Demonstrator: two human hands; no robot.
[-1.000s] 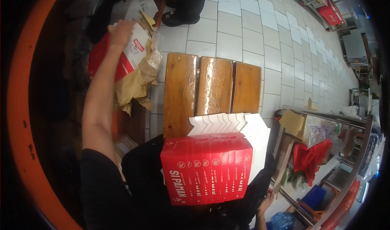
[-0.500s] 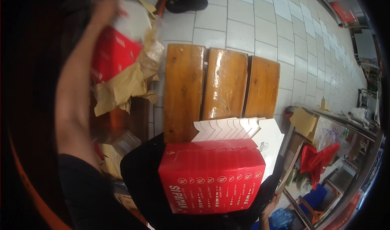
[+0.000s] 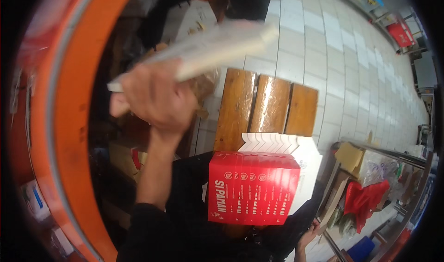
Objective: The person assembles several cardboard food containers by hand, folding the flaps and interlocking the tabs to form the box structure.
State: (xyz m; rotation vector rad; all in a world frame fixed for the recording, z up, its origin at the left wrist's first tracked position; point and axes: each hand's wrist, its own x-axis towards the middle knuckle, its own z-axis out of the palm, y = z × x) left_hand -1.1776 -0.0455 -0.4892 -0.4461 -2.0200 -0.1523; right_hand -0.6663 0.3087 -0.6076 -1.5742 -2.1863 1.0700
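Observation:
My left hand (image 3: 159, 97) is raised at the upper left, its fingers wrapped round a stack of flat cardboard box blanks (image 3: 217, 51). Motion smears that stack; its pale edges face me. On my lap, against the bench's near end, leans a fanned row of red box blanks (image 3: 252, 188) with white scalloped flaps. A white box blank (image 3: 307, 174) sticks out at their right side. Low at the right, beside my dark trouser leg, is my right hand (image 3: 309, 234). Its fingers are loosely bent and apart, with nothing seen in them.
A slatted wooden bench (image 3: 270, 102) stands ahead on the tiled floor (image 3: 342, 81). An orange edge (image 3: 69, 123) curves along the left. At the right a metal rack (image 3: 384, 153) holds a red plastic bag (image 3: 363, 199). Someone's dark-clothed leg (image 3: 252, 3) is at the top.
My left hand has come right and nearer, lifting the stack of box blanks from the torn brown paper. The view has swung left, bringing the orange edge in.

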